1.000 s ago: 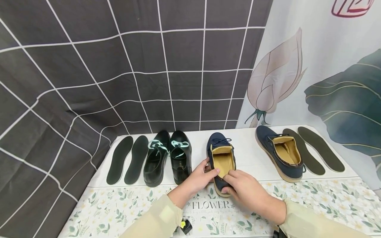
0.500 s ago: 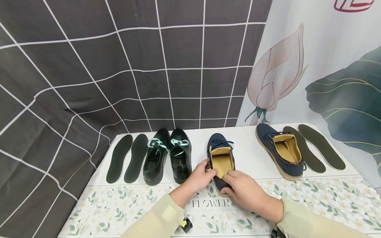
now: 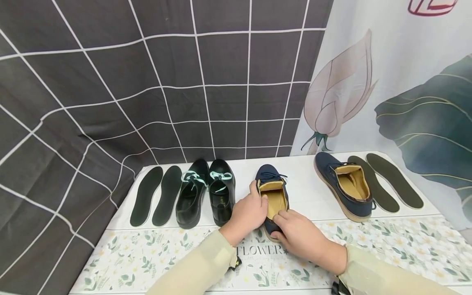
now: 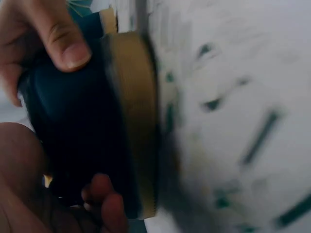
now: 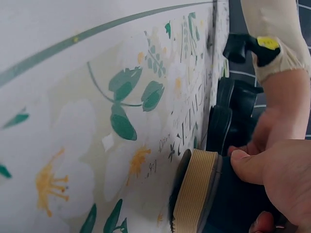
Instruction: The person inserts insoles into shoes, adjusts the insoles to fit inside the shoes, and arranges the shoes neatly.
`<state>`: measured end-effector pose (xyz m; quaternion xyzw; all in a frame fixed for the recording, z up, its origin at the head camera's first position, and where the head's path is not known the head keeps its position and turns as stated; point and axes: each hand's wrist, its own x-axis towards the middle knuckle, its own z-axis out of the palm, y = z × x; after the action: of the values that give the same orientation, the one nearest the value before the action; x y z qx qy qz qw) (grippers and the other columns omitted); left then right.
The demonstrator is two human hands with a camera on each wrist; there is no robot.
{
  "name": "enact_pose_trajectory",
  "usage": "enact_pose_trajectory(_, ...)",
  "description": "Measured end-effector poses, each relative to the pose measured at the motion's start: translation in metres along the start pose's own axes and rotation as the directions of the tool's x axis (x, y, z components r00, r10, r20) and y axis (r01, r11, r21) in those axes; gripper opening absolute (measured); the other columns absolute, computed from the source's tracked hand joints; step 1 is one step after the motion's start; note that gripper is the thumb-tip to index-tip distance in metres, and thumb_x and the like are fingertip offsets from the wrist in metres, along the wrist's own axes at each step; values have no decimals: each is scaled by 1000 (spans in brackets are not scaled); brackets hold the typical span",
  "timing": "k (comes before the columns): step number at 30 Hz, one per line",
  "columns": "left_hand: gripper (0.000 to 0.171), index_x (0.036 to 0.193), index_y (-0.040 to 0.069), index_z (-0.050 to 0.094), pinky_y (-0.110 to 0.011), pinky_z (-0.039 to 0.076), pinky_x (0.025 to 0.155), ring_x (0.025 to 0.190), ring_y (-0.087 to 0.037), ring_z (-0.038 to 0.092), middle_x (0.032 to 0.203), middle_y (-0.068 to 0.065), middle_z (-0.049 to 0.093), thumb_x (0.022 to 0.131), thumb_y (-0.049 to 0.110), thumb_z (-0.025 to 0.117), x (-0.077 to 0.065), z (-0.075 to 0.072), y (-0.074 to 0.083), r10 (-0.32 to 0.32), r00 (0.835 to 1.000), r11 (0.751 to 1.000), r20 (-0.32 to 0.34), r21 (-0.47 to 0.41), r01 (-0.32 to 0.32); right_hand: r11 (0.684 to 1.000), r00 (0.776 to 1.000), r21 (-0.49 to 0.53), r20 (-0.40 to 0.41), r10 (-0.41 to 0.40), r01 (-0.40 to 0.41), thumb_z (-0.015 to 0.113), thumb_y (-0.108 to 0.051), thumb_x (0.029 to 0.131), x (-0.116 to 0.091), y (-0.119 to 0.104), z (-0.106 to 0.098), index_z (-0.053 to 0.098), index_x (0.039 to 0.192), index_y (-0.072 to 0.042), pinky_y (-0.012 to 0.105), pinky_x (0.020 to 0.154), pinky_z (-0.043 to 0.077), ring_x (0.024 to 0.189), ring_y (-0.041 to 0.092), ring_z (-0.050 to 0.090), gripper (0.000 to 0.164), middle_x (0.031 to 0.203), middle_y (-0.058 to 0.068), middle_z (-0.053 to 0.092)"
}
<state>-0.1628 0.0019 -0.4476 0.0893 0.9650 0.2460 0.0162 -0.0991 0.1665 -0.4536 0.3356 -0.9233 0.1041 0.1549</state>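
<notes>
The right grip [image 3: 301, 235], a bare hand, pinches the navy shoe [image 3: 275, 197] at its heel, thumb on the outside, fingers over the rim. The left grip [image 3: 248, 211] lies along the shoe's left side; I cannot tell whether its fingers hold it. The shoe is right of centre in the lower half of the head view, its long axis running nearly up and down: toe toward the top, heel toward the bottom.

The right wrist view shows the sole's ribbed tan side, hidden from above; the left wrist view, blurred, shows the back of the heel.

The heel overlaps the floral band of the surface [image 3: 304, 190]. A wide white stretch separates the shoe from the second navy shoe [image 3: 343, 186] and olive insoles [image 3: 394, 180] at right. Just left of the left grip stand black shoes [image 3: 189, 200], then black insoles [image 3: 146, 196]. The surface's far edge runs close beyond the toes, against gridded cloth [image 3: 228, 102].
</notes>
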Motion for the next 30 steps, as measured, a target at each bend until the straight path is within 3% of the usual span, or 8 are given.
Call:
enact_pose_trajectory(4, 56, 154, 4, 25, -35, 38, 44, 48, -20, 53, 60, -3, 60, 108, 32, 39, 8, -2, 4, 27, 999, 994, -40, 102, -23, 1000, 1000, 8, 18, 7, -7, 80, -29, 85, 2, -1, -1, 59, 89, -15, 27, 64, 38, 72, 10, 43, 25, 81, -7, 50)
enact_pose_trajectory(7, 56, 155, 5, 25, -34, 36, 42, 45, -18, 49, 54, 0, 53, 107, 31, 39, 11, 0, 5, 26, 999, 994, -40, 105, -21, 1000, 1000, 0, 18, 9, -9, 80, -30, 85, 2, -1, 1, 59, 90, -15, 27, 65, 39, 73, 10, 43, 26, 81, -8, 49)
enact_pose_trajectory(12, 63, 156, 8, 22, -34, 38, 47, 51, -18, 52, 67, -3, 62, 102, 29, 48, 11, 1, 4, -17, 999, 999, -36, 34, 18, 1000, 1000, -3, 9, 4, -4, 80, -29, 85, 2, -1, 2, 59, 91, -14, 29, 66, 41, 74, 11, 45, 27, 82, -6, 51)
enact_pose_trajectory(20, 66, 154, 2, 25, -36, 48, 61, 65, -20, 60, 91, -11, 71, 97, 19, 53, 8, 5, 0, -17, 999, 989, -44, -150, 10, 1000, 999, -11, 24, 28, -28, 78, -32, 86, 0, -1, 2, 60, 94, -15, 29, 67, 42, 76, 11, 46, 27, 84, -6, 51)
enact_pose_trajectory(25, 59, 153, 2, 33, -41, 53, 78, 86, -24, 67, 114, -16, 70, 99, 19, 49, 7, 10, -3, -23, 998, 982, -52, -189, 12, 999, 999, 1, 31, 37, -37, 77, -33, 87, -3, -1, 2, 59, 94, -15, 27, 65, 39, 75, 10, 44, 27, 83, -7, 49)
enact_pose_trajectory(30, 58, 154, 3, 30, -43, 53, 82, 93, -27, 68, 120, -17, 68, 101, 20, 46, 7, 10, -2, -7, 1000, 981, -30, -195, 1, 999, 999, 9, 33, 44, -44, 77, -33, 88, -5, -2, 0, 59, 97, -15, 28, 65, 40, 76, 10, 46, 27, 85, -6, 50)
